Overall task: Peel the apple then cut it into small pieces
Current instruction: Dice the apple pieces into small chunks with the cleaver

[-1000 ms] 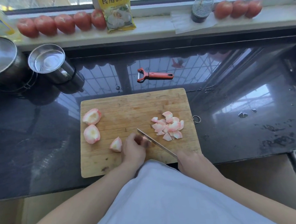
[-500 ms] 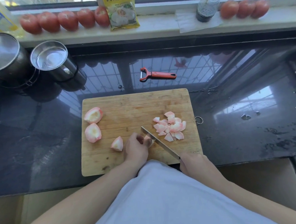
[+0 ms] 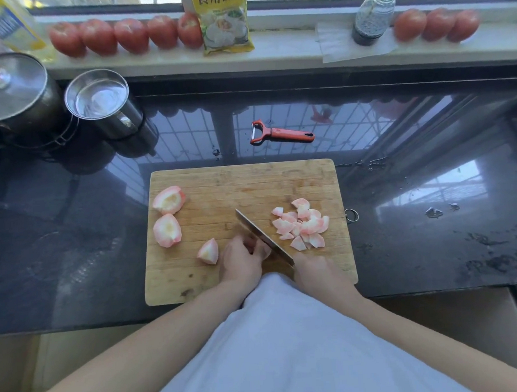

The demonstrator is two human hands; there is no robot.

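yellow packet [image 3: 225, 22] reading 食用碱面, bottle label [image 3: 8, 29] probably illegible

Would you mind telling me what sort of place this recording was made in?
Most likely a home kitchen: a dark polished counter beneath a window, a wooden cutting board with cut apple, lidded steel pots at the left, and tomatoes lined along the windowsill.

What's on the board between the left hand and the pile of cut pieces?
Only the knife blade, slanting across the cutting board right beside the left hand. Between the blade and the pile of cut pieces, the head view shows bare wood.
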